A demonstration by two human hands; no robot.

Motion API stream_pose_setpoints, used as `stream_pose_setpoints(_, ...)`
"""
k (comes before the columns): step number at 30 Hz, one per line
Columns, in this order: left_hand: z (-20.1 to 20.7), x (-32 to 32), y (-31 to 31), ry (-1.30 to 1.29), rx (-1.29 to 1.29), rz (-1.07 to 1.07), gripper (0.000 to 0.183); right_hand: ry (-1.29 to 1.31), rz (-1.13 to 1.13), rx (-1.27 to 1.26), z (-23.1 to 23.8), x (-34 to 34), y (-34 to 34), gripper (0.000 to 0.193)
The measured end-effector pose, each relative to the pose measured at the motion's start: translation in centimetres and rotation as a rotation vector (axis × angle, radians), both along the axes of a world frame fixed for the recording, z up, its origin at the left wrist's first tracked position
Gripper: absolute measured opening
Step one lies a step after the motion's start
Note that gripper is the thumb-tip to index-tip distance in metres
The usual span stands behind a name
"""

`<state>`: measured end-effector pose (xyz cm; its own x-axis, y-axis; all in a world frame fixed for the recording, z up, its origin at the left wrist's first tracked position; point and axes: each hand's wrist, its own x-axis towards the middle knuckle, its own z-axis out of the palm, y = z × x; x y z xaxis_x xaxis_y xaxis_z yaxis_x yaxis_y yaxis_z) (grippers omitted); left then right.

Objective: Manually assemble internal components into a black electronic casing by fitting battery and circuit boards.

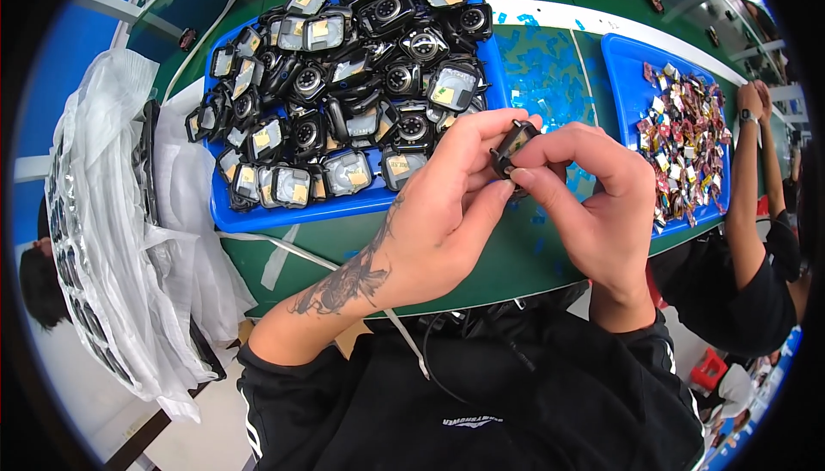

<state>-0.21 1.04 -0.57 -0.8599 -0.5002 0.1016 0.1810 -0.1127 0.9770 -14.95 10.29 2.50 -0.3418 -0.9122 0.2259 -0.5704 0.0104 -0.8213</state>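
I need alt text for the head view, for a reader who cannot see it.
Both hands, left hand and right hand, pinch a small black part over a green table. Behind are a blue tray piled with similar parts and another tray of colourful pieces.

Heaped blue tray point(225, 213) blocking ahead.

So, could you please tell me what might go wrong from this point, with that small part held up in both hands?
The small black part is pinched only by fingertips of the left hand and right hand above the green table, so it could slip and drop. The blue tray is heaped high with black housings; a nudge might spill some.
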Motion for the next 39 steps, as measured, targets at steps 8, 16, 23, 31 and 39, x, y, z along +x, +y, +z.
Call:
stream_pose_setpoints(8,0.2,-0.1,-0.1,0.036,0.112,-0.042,0.047,-0.005,-0.015,-0.017,-0.4,-0.2,-0.2,0.007)
stream_pose_setpoints(16,-0.3,-0.1,0.1,0.013,0.072,-0.024,0.046,0.019,-0.004,-0.008,-0.5,-0.3,-0.2,0.009)
stream_pose_setpoints(23,-1.0,0.2,0.3,-0.026,-0.082,-0.022,0.047,0.141,-0.037,0.007,-0.3,-0.2,-0.1,0.024)
stream_pose_setpoints(31,-0.2,0.5,0.1,0.025,-0.116,-0.085,0.047,-0.362,-0.058,-0.176,-1.8,-0.4,0.1,0.036)
stream_pose_setpoints(39,0.4,-0.3,-0.1,0.373,0.092,-0.003,0.057,-0.608,0.058,-0.033,-3.4,1.5,1.5,0.034)
